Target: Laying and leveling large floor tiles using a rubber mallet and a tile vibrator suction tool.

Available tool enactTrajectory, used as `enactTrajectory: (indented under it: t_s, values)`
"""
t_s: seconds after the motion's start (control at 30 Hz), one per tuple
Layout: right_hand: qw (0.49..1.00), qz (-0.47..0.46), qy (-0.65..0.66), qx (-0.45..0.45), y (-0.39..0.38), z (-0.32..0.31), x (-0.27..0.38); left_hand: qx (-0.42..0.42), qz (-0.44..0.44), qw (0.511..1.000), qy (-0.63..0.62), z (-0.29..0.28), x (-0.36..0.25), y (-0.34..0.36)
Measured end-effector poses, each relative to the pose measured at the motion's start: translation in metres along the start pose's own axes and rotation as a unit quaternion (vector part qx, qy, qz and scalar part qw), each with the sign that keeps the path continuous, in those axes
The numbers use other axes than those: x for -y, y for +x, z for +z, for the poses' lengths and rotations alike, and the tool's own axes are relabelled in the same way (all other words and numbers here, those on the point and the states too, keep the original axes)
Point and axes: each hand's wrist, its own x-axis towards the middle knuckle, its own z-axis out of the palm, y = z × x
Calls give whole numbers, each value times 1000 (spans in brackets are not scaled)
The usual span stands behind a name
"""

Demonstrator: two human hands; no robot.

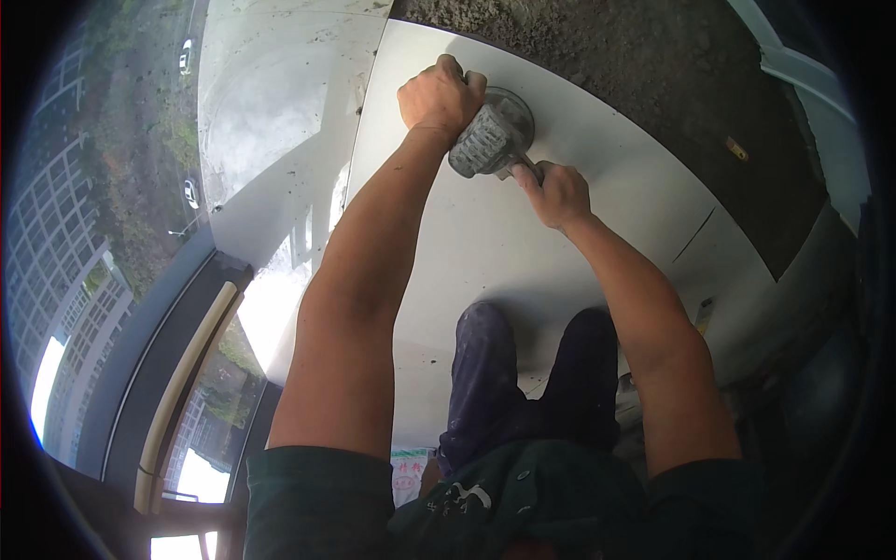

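Observation:
A large pale floor tile (616, 201) lies in front of me, its far edge against a grey mortar bed (653, 65). A round grey tool (493, 138) with a cement-crusted body sits on the tile near its far edge. My left hand (437, 96) is closed over the top of the tool. My right hand (557, 193) grips the tool's handle on its near right side. My knees in dark trousers (532, 373) rest on the tile below my arms.
Another pale tile (280, 103) lies to the left. Beyond it runs a window frame with a pale rail (187, 373), with buildings and parked cars seen far below. A white strip (803, 75) edges the mortar at the right.

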Motion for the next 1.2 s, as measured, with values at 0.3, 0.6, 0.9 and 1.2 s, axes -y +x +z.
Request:
enactTrajectory:
  t_s: [0.3,0.6,0.9,1.2]
  values:
    - [1000,-2,12,8,0,-4,-1,-2,12,999,33,-2,-4,-2]
    - [1000,-7,6,10,0,1,-3,-7,13,999,31,0,0,-2]
    - [1000,-1,-6,26,0,1,-2,-2,7,1000,30,-2,-1,-3]
    - [1000,5,-6,18,2,1,-5,-18,8,999,35,0,-4,-1]
